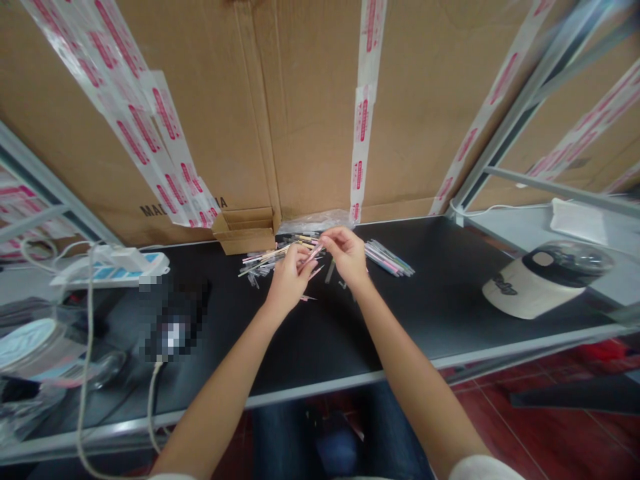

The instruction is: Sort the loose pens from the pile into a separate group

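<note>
Over the middle of the black table, my left hand (291, 275) is closed around a thin pink pen-like stick (314, 251). The fingertips of my right hand (346, 252) pinch the upper end of the same stick. Behind and left of my hands lies a loose pile of thin sticks and clear caps (260, 262), partly hidden by my left hand. A bundle of pastel pens (389, 259) rests just right of my right hand. A small pointed piece (307, 299) lies on the table below my left hand.
An open small cardboard box (246, 231) stands behind the pile, beside clear plastic wrap (317, 221). At the left are a power strip (117, 265), cables, a blurred dark device (175, 327) and a plastic tub (35, 347). A white-and-black cap (537, 283) sits at the right, near the metal frame.
</note>
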A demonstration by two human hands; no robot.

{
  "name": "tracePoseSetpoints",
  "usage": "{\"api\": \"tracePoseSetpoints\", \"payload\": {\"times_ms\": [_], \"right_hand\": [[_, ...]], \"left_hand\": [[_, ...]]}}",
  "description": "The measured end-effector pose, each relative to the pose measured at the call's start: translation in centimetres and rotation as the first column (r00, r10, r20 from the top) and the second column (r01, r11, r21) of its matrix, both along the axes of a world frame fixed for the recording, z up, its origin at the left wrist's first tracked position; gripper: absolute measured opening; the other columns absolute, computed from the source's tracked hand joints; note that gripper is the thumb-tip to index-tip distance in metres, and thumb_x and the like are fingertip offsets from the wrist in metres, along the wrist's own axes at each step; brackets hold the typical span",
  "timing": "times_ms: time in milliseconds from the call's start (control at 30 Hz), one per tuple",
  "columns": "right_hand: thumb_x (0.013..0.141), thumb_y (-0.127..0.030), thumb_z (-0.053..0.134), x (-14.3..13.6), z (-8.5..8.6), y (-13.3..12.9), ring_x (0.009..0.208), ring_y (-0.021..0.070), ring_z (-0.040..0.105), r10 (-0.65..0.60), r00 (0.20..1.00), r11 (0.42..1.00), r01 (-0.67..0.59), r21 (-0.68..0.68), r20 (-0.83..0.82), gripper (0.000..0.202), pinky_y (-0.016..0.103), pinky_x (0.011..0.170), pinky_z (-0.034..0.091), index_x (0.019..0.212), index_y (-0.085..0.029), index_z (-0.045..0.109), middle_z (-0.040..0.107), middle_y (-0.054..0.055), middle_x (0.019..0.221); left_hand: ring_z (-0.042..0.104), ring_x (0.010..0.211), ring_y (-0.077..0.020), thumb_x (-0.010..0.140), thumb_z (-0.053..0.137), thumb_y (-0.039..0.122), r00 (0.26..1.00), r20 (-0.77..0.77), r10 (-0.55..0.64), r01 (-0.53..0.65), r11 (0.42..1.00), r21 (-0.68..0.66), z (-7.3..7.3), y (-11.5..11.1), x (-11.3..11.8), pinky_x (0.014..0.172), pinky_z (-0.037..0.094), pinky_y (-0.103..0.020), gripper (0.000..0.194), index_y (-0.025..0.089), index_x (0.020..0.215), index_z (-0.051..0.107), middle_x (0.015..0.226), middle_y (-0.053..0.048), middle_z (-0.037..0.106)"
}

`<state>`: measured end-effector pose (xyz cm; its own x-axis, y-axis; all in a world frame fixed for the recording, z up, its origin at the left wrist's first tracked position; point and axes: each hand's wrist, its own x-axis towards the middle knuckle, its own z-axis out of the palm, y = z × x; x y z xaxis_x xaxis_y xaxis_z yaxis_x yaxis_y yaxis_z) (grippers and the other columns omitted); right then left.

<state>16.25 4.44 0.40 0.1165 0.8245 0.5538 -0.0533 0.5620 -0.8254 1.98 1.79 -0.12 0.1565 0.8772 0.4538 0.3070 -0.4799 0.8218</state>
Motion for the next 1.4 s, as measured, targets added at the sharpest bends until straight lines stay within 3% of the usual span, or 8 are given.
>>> {"api": "tracePoseSetpoints", "payload": {"times_ms": [100,200,333,500,800,967,1067,1400], "right_hand": [[0.064,-0.04,0.074,0.0,0.1,0.3,0.061,0.0114,0.054,0.168,0.972,0.976,-0.188,-0.112,-0.166,0.026,0.026,0.061,0.045,0.075,-0.02,0.061,0.062,0.0,0.07],[0.058,-0.036,0.079,0.0,0.2,0.3,0.06,0.0098,0.054,0.217,0.936,0.957,-0.259,-0.126,-0.278,0.027,0.024,0.059,0.045,0.074,-0.02,0.063,0.065,-0.001,0.07],[0.059,-0.032,0.079,0.0,0.5,0.1,0.061,0.0105,0.057,0.163,0.932,0.98,-0.191,-0.057,-0.325,0.022,0.023,0.058,0.045,0.072,-0.021,0.065,0.067,-0.001,0.072],[0.065,-0.026,0.076,0.1,0.5,-0.1,0.063,0.0112,0.058,0.109,0.976,0.994,-0.106,0.029,-0.186,0.012,0.025,0.06,0.047,0.071,-0.02,0.067,0.068,0.0,0.072],[0.059,-0.032,0.078,0.0,0.5,0.0,0.055,0.0088,0.054,0.209,0.927,0.958,-0.259,-0.126,-0.312,0.022,0.022,0.053,0.044,0.07,-0.02,0.064,0.066,-0.001,0.068],[0.064,-0.03,0.075,0.0,0.7,-0.2,0.06,0.0106,0.057,0.072,0.985,0.997,-0.077,-0.026,-0.157,0.016,0.024,0.057,0.046,0.07,-0.019,0.065,0.065,-0.001,0.068],[0.068,-0.03,0.072,0.1,0.8,-0.3,0.063,0.0118,0.058,0.014,0.997,1.0,-0.015,-0.007,-0.076,0.014,0.025,0.061,0.048,0.072,-0.019,0.065,0.065,0.0,0.069],[0.066,-0.03,0.074,0.2,0.7,-0.2,0.066,0.0131,0.063,0.034,0.989,0.996,-0.045,-0.073,-0.143,0.019,0.025,0.063,0.049,0.077,-0.019,0.063,0.068,0.0,0.071]], "left_hand": [[0.064,0.079,-0.0173,0.082,0.056,0.021,0.987,-0.139,0.082,-0.06,0.986,0.157,0.2,-0.2,-0.3,0.073,0.046,-0.028,0.013,0.021,0.094,0.05,0.083,-0.003,0.066],[0.064,0.081,-0.0186,0.085,0.052,0.019,0.952,-0.253,0.169,-0.099,0.958,0.27,0.3,-0.4,-0.5,0.074,0.046,-0.029,0.009,0.02,0.094,0.05,0.087,-0.004,0.066],[0.064,0.085,-0.0189,0.088,0.048,0.021,0.916,-0.306,0.261,-0.117,0.901,0.417,0.2,-0.6,-0.5,0.077,0.047,-0.029,0.009,0.019,0.097,0.051,0.092,-0.007,0.066],[0.063,0.085,-0.0197,0.09,0.046,0.023,0.879,-0.347,0.327,-0.111,0.848,0.518,-0.1,-0.6,-0.5,0.077,0.047,-0.03,0.01,0.018,0.096,0.051,0.091,-0.008,0.065],[0.063,0.081,-0.0182,0.086,0.051,0.025,0.956,-0.233,0.179,-0.096,0.94,0.329,-0.1,-0.4,-0.4,0.074,0.046,-0.029,0.01,0.02,0.094,0.047,0.09,-0.006,0.064],[0.057,0.056,-0.0107,0.084,0.053,0.031,0.997,0.064,-0.041,0.043,0.999,-0.028,-0.4,-0.2,0.4,0.055,0.044,-0.022,0.015,0.02,0.086,0.043,0.078,-0.002,0.065],[0.05,0.046,-0.0078,0.083,0.052,0.038,0.958,0.244,-0.152,0.204,0.958,-0.203,-0.9,0.0,1.1,0.046,0.039,-0.02,0.021,0.019,0.087,0.041,0.073,-0.001,0.065],[0.054,0.049,-0.0086,0.075,0.063,0.048,0.816,0.542,-0.202,0.422,0.849,-0.319,-0.6,-0.5,2.0,0.049,0.04,-0.021,0.04,0.018,0.089,0.04,0.069,-0.002,0.066]]}}
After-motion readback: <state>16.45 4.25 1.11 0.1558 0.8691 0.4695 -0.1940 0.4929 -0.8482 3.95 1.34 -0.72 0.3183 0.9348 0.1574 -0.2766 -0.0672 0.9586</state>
